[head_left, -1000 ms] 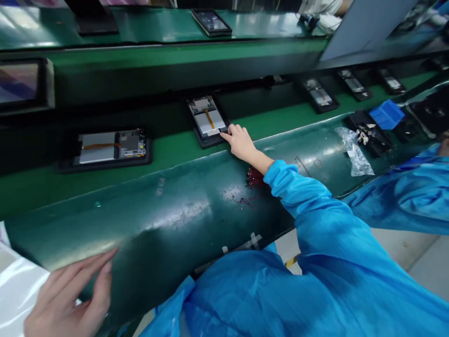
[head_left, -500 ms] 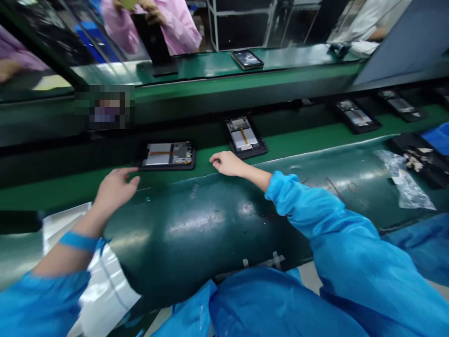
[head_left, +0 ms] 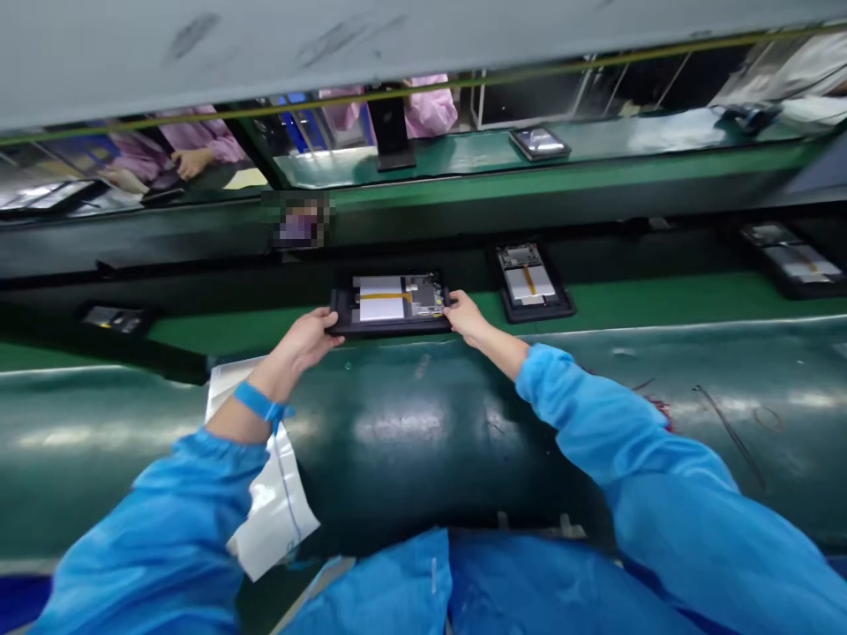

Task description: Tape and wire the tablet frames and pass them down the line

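A black tray [head_left: 344, 319] bears an opened device [head_left: 382, 298] with a silver battery, an orange flex strip and a circuit board. My left hand [head_left: 308, 339] grips the tray's left end, thumb on top and fingers at the side. At its right end, my right hand [head_left: 465, 316] pinches the edge. Both blue-sleeved arms reach forward over the dark green bench. To the right of this tray, a second black tray [head_left: 565, 304] with a similar opened device rests on the green belt [head_left: 615, 300].
Another loaded tray [head_left: 787, 256] lies far right, and one [head_left: 119, 319] far left behind a dark bar [head_left: 178, 357]. White sheets [head_left: 274, 511] hang near my left forearm. Thin wires [head_left: 728, 423] lie on the bench. Across the line, people in pink sleeves [head_left: 430, 106] work.
Both hands have closed on the ends of the tray, which they were beside before. The view has shifted, showing a grey panel overhead and a tray at the far left.
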`<state>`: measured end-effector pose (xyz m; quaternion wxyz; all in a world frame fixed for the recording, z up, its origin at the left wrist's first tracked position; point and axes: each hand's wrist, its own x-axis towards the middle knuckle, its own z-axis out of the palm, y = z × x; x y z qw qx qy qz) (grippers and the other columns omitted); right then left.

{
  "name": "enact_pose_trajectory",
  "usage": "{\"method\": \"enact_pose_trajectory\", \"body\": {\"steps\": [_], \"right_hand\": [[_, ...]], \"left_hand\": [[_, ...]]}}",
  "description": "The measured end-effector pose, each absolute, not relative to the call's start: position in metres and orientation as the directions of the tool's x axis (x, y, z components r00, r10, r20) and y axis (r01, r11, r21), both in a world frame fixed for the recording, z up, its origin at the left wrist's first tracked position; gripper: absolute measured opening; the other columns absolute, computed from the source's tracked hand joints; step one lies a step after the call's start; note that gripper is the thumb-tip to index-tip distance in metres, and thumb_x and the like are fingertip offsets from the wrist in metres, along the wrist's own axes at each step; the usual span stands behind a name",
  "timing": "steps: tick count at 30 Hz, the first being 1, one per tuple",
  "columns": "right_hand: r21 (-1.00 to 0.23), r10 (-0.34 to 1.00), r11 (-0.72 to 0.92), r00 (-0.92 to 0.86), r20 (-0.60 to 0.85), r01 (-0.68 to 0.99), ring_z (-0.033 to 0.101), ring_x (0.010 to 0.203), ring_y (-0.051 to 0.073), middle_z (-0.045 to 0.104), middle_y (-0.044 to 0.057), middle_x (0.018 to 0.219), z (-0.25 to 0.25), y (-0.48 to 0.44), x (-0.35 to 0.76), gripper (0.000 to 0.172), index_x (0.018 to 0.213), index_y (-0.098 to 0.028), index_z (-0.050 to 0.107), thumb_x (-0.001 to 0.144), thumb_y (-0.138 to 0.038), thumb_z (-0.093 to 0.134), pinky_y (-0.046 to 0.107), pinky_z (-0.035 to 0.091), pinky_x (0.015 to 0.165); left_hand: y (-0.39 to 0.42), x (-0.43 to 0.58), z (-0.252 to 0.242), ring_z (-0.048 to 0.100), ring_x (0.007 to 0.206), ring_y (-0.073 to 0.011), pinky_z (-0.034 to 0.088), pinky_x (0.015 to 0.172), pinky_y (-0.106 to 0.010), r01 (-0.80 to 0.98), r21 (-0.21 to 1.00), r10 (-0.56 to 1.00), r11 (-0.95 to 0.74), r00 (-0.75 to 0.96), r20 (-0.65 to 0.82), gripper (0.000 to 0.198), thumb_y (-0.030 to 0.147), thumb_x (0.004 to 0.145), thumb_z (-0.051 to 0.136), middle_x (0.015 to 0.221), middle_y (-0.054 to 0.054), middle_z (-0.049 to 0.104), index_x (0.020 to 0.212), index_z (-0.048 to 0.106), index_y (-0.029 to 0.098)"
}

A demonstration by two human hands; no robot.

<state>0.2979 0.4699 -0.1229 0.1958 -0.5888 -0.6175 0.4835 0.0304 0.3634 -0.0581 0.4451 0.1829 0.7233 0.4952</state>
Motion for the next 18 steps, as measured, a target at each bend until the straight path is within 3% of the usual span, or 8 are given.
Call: {"method": "enact_pose_trajectory", "body": {"steps": [2,4,6,9,11,13,16,18], "right_hand": [[-0.846,0.919,-0.093,-0.282,-0.276,0.525,0.073,0.106,0.016,0.076,0.01,0.124,-0.114,0.458,0.326,0.044,0.147,-0.012,0.059,0.103,-0.009,0.054,0.035,0.06,0.1],[-0.856,0.901,-0.031,-0.357,-0.248,0.515,0.073,0.109,0.016,0.078,0.009,0.125,-0.104,0.448,0.355,0.048,0.145,-0.013,0.065,0.099,-0.004,0.056,0.034,0.057,0.107],[-0.85,0.854,0.055,-0.466,-0.232,0.524,0.073,0.112,0.019,0.079,0.008,0.127,-0.096,0.442,0.377,0.048,0.138,-0.016,0.073,0.094,-0.002,0.06,0.036,0.054,0.112],[-0.756,0.709,0.335,-0.679,-0.191,0.563,0.07,0.124,0.024,0.078,0.009,0.135,-0.099,0.436,0.382,0.047,0.134,-0.017,0.078,0.093,-0.002,0.059,0.04,0.05,0.117],[-0.651,0.608,0.499,-0.767,-0.206,0.571,0.067,0.132,0.027,0.075,0.01,0.141,-0.108,0.429,0.369,0.05,0.136,-0.018,0.077,0.094,-0.002,0.055,0.042,0.048,0.118],[-0.57,0.575,0.561,-0.778,-0.253,0.6,0.063,0.135,0.03,0.073,0.01,0.143,-0.116,0.419,0.351,0.053,0.139,-0.022,0.076,0.097,-0.003,0.051,0.047,0.047,0.118],[-0.485,0.634,0.588,-0.741,-0.222,0.648,0.056,0.139,0.034,0.066,0.012,0.146,-0.118,0.403,0.335,0.057,0.145,-0.027,0.07,0.099,-0.004,0.045,0.054,0.046,0.114],[-0.458,0.689,0.59,-0.71,-0.143,0.665,0.054,0.137,0.034,0.063,0.014,0.146,-0.109,0.39,0.341,0.058,0.148,-0.026,0.066,0.099,-0.005,0.043,0.052,0.046,0.109]], "left_hand": [[0.314,0.05,-0.048,0.065,0.074,-0.0163,0.056,0.067,-0.027,-0.238,0.852,0.739,0.467,-0.425,-0.523,0.012,0.005,0.085,0.072,0.089,-0.007,0.069,0.093,0.068,0.013],[0.253,0.076,-0.049,0.071,0.086,-0.0216,0.06,0.075,-0.03,-0.283,0.809,0.763,0.515,-0.279,-0.583,0.034,0.007,0.072,0.085,0.102,-0.011,0.075,0.103,0.074,0.014],[0.193,0.108,-0.06,0.074,0.101,-0.0263,0.061,0.09,-0.034,-0.305,0.75,0.775,0.587,-0.058,-0.63,0.045,0.025,0.071,0.097,0.114,-0.013,0.077,0.112,0.08,0.016],[0.127,0.16,-0.088,0.074,0.113,-0.0288,0.057,0.101,-0.033,-0.28,0.579,0.639,0.766,0.229,-0.734,0.054,0.049,0.071,0.1,0.119,-0.017,0.078,0.11,0.085,0.014],[0.106,0.189,-0.104,0.072,0.122,-0.03,0.054,0.11,-0.035,-0.299,0.475,0.556,0.828,0.328,-0.764,0.058,0.05,0.071,0.1,0.125,-0.017,0.077,0.115,0.085,0.016],[0.097,0.206,-0.111,0.07,0.125,-0.0311,0.052,0.115,-0.04,-0.329,0.438,0.54,0.837,0.356,-0.763,0.059,0.051,0.072,0.098,0.131,-0.016,0.075,0.121,0.084,0.021],[0.089,0.197,-0.106,0.071,0.124,-0.0352,0.053,0.115,-0.048,-0.156,0.602,0.618,0.783,0.3,-0.727,0.053,0.06,0.08,0.087,0.134,-0.013,0.075,0.123,0.084,0.028],[0.081,0.166,-0.102,0.071,0.122,-0.0389,0.056,0.111,-0.053,0.144,0.771,0.773,0.62,0.051,-0.632,0.045,0.065,0.084,0.079,0.128,-0.007,0.077,0.117,0.085,0.036]]}}
